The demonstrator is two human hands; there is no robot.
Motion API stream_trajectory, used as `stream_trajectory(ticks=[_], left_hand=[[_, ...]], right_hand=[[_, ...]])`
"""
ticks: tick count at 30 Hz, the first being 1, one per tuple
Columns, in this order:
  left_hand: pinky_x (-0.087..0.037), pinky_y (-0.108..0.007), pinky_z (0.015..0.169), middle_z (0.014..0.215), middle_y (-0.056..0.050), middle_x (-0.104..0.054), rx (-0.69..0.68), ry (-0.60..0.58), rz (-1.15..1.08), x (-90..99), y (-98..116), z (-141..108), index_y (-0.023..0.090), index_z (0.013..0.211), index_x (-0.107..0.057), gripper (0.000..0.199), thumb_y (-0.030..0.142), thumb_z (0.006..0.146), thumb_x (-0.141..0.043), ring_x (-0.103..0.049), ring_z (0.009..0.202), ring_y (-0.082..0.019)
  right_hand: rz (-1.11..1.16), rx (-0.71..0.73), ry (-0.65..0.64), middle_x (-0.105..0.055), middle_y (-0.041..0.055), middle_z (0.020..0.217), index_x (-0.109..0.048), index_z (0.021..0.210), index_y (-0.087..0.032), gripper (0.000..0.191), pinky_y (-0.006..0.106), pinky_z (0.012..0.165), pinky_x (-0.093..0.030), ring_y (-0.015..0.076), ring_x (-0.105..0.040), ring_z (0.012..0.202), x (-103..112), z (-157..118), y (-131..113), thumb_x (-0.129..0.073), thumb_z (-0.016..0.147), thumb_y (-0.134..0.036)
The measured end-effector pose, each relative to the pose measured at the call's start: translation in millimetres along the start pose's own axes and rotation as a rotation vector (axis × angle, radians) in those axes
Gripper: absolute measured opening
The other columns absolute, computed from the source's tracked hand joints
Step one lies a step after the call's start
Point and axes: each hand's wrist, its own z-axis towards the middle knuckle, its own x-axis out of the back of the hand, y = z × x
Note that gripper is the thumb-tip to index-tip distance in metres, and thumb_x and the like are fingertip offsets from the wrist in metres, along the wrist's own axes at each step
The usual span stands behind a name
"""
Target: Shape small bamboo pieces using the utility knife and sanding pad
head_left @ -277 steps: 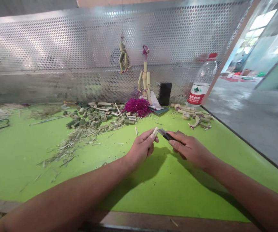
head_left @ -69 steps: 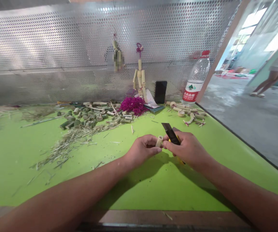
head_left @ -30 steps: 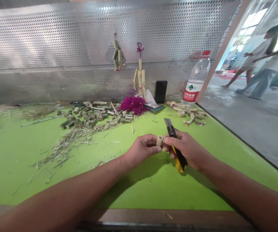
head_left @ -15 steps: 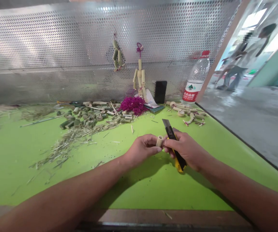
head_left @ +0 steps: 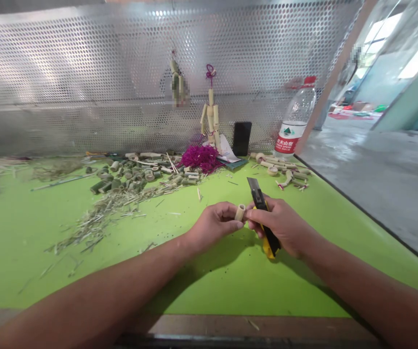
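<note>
Between the thumb and fingers of my left hand (head_left: 216,223) is a short hollow bamboo tube (head_left: 240,212), its open end tilted up. My right hand (head_left: 283,223) is closed around a yellow and black utility knife (head_left: 266,220). The knife's blade is out and points up and away from me. My right fingertips meet the right side of the tube, beside my left fingers. Both hands are just above the green tabletop (head_left: 194,286).
Cut bamboo pieces (head_left: 136,177) and shavings (head_left: 88,223) lie to the left. Purple string (head_left: 199,159), a jointed bamboo figure (head_left: 210,114), a phone (head_left: 241,138) and a water bottle (head_left: 296,118) line the back. More bamboo parts (head_left: 285,169) lie at right, near the table edge.
The utility knife's blade end has tilted slightly to the right. The tube has barely moved in my left hand. A person walking in the background at right has mostly passed out of sight.
</note>
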Motion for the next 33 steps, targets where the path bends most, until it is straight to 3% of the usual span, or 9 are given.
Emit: stream_trajectory(ticks=[15,24,33], left_hand=[[-0.050,-0.037,0.076,0.086,-0.009,-0.070,0.015,0.004,0.035,-0.2,-3,0,0.012,0.088,-0.066,0.021,0.027,0.077,-0.076,-0.065,0.081,-0.020],[-0.049,-0.032,0.072,0.088,-0.008,-0.071,-0.001,-0.026,-0.004,1.7,-10,1,0.014,0.089,-0.066,0.025,0.032,0.076,-0.078,-0.065,0.081,-0.018],[-0.050,-0.033,0.073,0.089,-0.007,-0.072,-0.020,-0.048,-0.071,-2.2,1,-1,0.017,0.089,-0.068,0.023,0.034,0.076,-0.078,-0.067,0.081,-0.018]], right_hand=[[-0.039,0.008,0.008,-0.058,-0.0014,0.058,-0.058,0.071,-0.017,0.011,0.024,0.050,-0.039,0.0096,-0.048,0.050,1,0,2,-0.064,0.072,-0.026],[-0.064,0.006,0.040,-0.055,-0.0037,0.052,-0.054,0.070,-0.018,0.010,0.024,0.048,-0.038,0.0097,-0.046,0.047,-1,0,0,-0.063,0.067,-0.023],[-0.096,0.022,0.040,-0.054,-0.0037,0.051,-0.053,0.066,-0.019,0.009,0.024,0.048,-0.038,0.0099,-0.046,0.047,0,0,-1,-0.061,0.068,-0.023]])
